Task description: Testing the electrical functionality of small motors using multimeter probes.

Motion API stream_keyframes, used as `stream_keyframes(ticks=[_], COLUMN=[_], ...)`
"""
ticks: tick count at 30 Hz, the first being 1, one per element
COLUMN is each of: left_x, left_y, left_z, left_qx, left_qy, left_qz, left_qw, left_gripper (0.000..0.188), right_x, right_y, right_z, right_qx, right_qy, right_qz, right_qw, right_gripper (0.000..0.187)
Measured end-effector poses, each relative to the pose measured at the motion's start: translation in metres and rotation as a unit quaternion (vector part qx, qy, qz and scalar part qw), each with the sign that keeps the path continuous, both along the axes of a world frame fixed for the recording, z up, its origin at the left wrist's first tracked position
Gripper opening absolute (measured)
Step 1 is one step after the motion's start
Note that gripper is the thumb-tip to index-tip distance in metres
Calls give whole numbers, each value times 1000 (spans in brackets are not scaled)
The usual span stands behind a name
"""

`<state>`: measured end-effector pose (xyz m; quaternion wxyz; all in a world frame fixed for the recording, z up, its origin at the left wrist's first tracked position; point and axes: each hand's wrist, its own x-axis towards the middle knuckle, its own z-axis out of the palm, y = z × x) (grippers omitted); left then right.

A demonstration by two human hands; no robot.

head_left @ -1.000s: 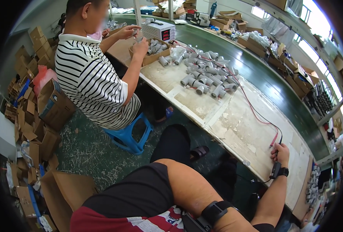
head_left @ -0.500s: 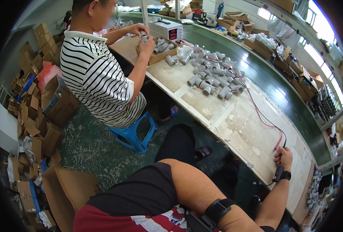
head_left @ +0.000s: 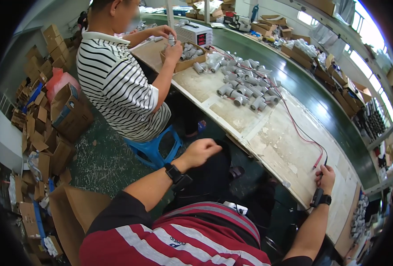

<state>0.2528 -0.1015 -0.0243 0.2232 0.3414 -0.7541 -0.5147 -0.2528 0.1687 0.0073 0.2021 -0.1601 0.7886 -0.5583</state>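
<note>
Here, the black probe (head_left: 325,165) is a thin, dark, slender stick, and only its far part shows above my fingers; the rest is hidden. It is at the right near part of the table (head_left: 271,155), my right grip (head_left: 325,178) drawn narrow around it. A black lead (head_left: 310,138) runs out of it. My left grip (head_left: 201,153) hangs over my lap, left of the table's near edge, its fingers curled and a little blurred; I cannot tell if anything is in it.

Just left of my right grip lies a red probe (head_left: 317,162) on its own red lead (head_left: 295,127), close enough to crowd me. Both leads bow far and left to a heap of grey pipe fittings (head_left: 241,101), some loose on the wires' path. Beyond sit a cardboard box (head_left: 184,65) with more fittings and a pale instrument (head_left: 191,33) with a red display. At far left a co-worker (head_left: 116,86) on a blue stool (head_left: 158,155) holds a grey fitting (head_left: 171,40).

My probe's long axis runs near to far, the lead end pointing far; the red one slants, its free end near and left.
</note>
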Motion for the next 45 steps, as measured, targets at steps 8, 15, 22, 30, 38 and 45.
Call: stream_keyframes(ticks=[8, 15, 22, 30, 38, 45], left_x=[82, 88, 76, 76, 27, 21], left_y=[31, 14, 29, 25, 17, 10], left_z=[-115, -165, -153, -114, -72, -62], left_qx=[429, 463, 458, 350, 130, 117], left_qy=[-125, -97, -8, -81, -223, -199], left_qz=[119, 36, 64, 37, -35, -14], left_qw=[886, 880, 887, 932, 966, 973], left_gripper=[100, 105, 94, 96, 110, 120], right_x=[-17, -8, -5, -30, -12, -21], right_y=[9, 6, 3, 31, 35, 41], right_z=[-18, -22, -2, -21, -25, -34], right_qx=[-59, -79, 12, 143, 104, 99], right_qy=[-15, 22, 51, 331, 355, 394], right_qz=[-6, -37, -10, 33, -38, -78], right_qw=[998, 996, 999, 932, 928, 910], right_gripper=[26, 26, 22, 19, 23, 21])
